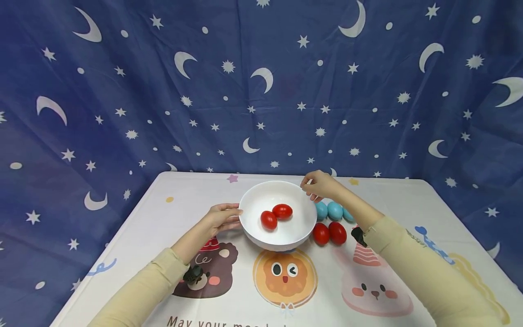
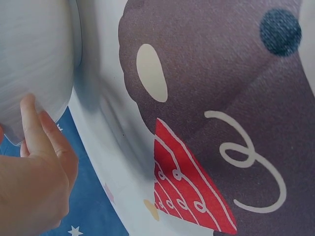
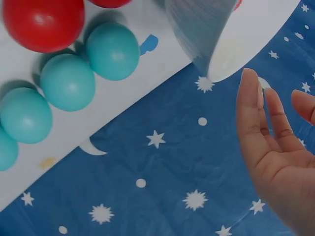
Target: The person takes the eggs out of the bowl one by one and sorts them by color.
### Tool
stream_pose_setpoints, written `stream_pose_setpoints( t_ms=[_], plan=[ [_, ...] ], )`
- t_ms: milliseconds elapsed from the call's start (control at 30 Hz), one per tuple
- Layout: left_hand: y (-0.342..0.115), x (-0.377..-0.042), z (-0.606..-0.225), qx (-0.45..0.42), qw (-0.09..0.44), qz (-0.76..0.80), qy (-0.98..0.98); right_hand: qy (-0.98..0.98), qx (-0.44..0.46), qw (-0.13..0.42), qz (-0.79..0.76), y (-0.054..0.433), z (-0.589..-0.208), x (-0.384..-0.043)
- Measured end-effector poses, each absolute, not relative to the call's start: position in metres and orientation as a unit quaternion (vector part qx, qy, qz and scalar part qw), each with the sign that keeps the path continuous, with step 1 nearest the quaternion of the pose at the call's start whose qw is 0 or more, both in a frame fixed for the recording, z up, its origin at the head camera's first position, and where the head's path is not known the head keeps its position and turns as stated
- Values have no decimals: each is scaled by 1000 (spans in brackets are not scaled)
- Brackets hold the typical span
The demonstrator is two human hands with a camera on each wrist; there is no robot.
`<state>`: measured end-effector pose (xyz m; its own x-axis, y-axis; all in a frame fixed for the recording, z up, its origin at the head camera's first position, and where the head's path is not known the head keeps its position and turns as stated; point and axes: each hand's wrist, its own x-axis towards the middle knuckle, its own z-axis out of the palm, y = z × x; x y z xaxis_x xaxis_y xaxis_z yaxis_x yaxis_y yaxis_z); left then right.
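Observation:
A white bowl (image 1: 253, 200) holds two glossy red egg-shaped pieces, one nearer (image 1: 268, 220) and one farther (image 1: 282, 211). My left hand (image 1: 222, 217) grips its left side, thumb at the rim; in the left wrist view the fingers (image 2: 32, 123) press on the outer wall. Close to the bowl's far right rim is my right hand (image 1: 323, 185). The right wrist view shows this hand (image 3: 275, 142) with loosely bent fingers, apart from the rim and holding nothing.
Right of the bowl, two more red egg-shaped pieces (image 1: 329, 233) lie on the table. Behind them runs a row of several turquoise ones (image 1: 335, 210), partly covered by the right arm. The white cloth (image 1: 196, 190) has cartoon prints; a blue starry curtain (image 1: 261, 113) hangs behind.

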<state>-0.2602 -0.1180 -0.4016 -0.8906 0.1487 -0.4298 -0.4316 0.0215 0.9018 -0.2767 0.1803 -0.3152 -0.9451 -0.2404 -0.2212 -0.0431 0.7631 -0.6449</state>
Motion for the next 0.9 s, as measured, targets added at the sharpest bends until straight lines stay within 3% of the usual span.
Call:
stream_pose_setpoints(
  t_ms=[900],
  plan=[
    [-118, -262, -404, -114, 203, 691, 684, 946, -135, 244, -167, 109, -318, -311]
  ],
)
